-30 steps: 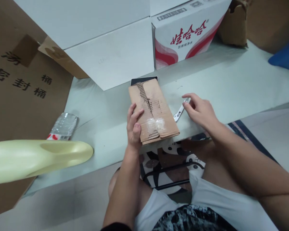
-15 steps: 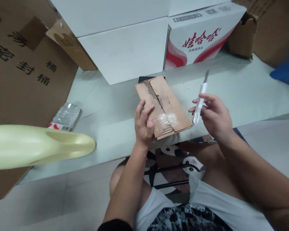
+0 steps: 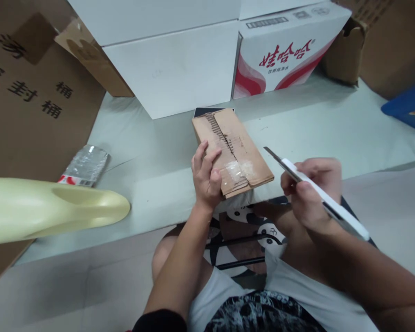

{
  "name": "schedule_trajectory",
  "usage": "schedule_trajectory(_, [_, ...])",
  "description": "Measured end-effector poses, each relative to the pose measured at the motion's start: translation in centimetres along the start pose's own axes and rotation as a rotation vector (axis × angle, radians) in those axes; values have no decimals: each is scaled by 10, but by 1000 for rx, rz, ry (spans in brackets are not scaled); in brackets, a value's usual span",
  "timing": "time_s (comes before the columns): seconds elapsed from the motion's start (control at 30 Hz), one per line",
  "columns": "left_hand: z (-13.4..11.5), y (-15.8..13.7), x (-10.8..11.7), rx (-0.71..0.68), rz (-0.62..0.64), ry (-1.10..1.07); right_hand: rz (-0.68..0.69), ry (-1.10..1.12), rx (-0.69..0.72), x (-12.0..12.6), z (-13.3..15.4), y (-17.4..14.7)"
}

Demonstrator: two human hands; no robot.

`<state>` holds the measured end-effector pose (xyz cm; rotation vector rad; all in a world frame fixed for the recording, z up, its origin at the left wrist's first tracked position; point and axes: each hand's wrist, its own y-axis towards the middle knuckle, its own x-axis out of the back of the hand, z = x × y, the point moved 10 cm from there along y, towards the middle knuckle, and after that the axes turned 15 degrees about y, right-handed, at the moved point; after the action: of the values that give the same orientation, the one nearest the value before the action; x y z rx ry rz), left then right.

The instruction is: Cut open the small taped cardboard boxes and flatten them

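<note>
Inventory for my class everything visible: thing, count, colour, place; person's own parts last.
table: one, pale green, centre
package: one, brown, on table
knife: one, white, right of package
flat item: one, dark, at package's far end
plain boxes: count unclear, white, back
printed carton: one, white-red, back
cartons: two, brown, left
cardboard: count unclear, brown, back right
blue object: one, blue, right edge
smooth object: one, pale yellow, left foreground
plastic item: one, mostly clear, table's left
panda print: count unclear, black-white, below table
bars: two visible, black, below table
floor: one, pale, below
shorts: one, white, bottom
top: one, dark patterned, bottom
arms: two, foreground
legs: two, below table
left hand: one, bare, on package
right hand: one, bare, holding knife
</note>
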<state>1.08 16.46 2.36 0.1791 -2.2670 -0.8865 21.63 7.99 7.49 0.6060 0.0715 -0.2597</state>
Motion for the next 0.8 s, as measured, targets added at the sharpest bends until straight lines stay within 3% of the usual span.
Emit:
schedule_trajectory(0.17, [-1,-1,-1,23,-27,-14,198,-298,-108,-29,-4,-2])
schedule_trajectory(0.43, [-3,-1,-5,38,-44,33,231,-592,-135,-43,-6,8])
schedule_trajectory(0.6, [-4,-1,-4,19,-54,35,260,-656,-46,-49,-1,8])
schedule_trajectory(0.8, [-5,0,-4,27,-33,22,292,-577,12,-53,8,9])
